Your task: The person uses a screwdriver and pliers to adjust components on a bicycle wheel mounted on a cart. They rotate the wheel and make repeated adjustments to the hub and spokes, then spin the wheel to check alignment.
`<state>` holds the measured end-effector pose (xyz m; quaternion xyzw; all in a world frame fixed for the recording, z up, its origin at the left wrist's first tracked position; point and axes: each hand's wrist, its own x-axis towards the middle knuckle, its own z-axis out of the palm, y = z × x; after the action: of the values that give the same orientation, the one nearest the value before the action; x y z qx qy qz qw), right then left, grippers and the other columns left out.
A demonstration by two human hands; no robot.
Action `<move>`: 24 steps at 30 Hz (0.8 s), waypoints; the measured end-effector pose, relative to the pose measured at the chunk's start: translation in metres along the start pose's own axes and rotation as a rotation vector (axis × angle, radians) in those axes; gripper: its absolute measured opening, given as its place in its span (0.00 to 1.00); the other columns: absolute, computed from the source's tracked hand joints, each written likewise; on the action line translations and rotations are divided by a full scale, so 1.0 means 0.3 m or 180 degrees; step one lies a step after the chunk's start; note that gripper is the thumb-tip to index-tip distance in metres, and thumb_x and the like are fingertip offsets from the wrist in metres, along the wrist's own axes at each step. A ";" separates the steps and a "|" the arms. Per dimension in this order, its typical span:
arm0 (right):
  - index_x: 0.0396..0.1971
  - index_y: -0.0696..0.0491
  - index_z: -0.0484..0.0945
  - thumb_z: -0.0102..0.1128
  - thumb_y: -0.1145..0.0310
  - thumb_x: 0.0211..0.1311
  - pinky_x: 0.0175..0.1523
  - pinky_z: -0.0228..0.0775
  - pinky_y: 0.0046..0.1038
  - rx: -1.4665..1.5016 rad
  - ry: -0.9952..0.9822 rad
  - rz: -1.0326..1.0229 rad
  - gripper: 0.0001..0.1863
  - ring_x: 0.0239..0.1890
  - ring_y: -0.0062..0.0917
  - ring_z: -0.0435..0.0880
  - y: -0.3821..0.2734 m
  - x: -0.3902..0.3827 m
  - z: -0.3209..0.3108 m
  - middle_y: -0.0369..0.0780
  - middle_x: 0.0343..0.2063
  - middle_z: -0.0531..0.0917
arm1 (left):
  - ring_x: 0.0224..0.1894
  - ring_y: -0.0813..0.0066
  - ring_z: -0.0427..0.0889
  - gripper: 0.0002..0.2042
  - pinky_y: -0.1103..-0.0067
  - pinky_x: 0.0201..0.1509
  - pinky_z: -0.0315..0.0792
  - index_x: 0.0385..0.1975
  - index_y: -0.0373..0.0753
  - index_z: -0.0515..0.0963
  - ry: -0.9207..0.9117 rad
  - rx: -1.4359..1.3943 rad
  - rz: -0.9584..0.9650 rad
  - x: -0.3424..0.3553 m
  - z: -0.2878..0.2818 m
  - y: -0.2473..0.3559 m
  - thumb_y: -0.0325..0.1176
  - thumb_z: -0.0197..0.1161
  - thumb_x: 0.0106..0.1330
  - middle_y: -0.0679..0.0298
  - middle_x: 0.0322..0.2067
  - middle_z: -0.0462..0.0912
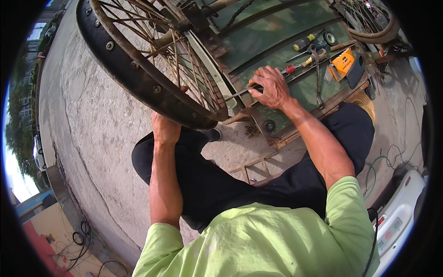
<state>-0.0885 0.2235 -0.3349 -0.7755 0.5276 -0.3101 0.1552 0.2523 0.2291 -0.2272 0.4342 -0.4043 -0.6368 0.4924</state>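
Right hand (272,87) pinches thin rod (239,93), tip toward 9 o'clock. Wheel (123,69) 12 o'clock from left hand (166,128); grip hidden, can't tell.

The curved black tyre (145,78) looks like smooth rubber, the thin brown spokes (177,62) rusty metal, the flat green panel (277,32) glossy, the grey ground (106,101) rough concrete.
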 end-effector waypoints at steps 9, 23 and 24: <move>0.35 0.47 0.85 0.75 0.62 0.54 0.57 0.67 0.41 0.0007 -0.0099 0.0048 0.11 0.49 0.33 0.77 -0.007 0.001 -0.010 0.34 0.38 0.78 | 0.33 0.70 0.85 0.26 0.77 0.40 0.81 0.57 0.32 0.76 0.0131 0.0031 0.0079 0.002 0.011 -0.009 0.54 0.59 0.79 0.62 0.34 0.84; 0.35 0.46 0.84 0.78 0.64 0.52 0.58 0.68 0.43 -0.0015 -0.0072 0.0033 0.12 0.50 0.33 0.78 -0.008 0.003 -0.012 0.34 0.38 0.79 | 0.42 0.66 0.88 0.29 0.73 0.41 0.82 0.62 0.35 0.73 0.0360 0.0393 -0.0725 -0.004 0.103 -0.025 0.58 0.54 0.82 0.57 0.45 0.87; 0.35 0.46 0.84 0.78 0.64 0.52 0.59 0.68 0.43 -0.0016 -0.0084 0.0039 0.12 0.50 0.33 0.78 -0.007 0.002 -0.011 0.34 0.38 0.79 | 0.42 0.66 0.88 0.29 0.73 0.41 0.83 0.64 0.35 0.72 0.0318 0.0363 -0.0726 -0.005 0.099 -0.025 0.57 0.53 0.82 0.57 0.45 0.87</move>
<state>-0.0890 0.2241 -0.3309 -0.7766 0.5311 -0.2975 0.1620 0.2221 0.2345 -0.2253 0.5358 -0.3628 -0.6422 0.4109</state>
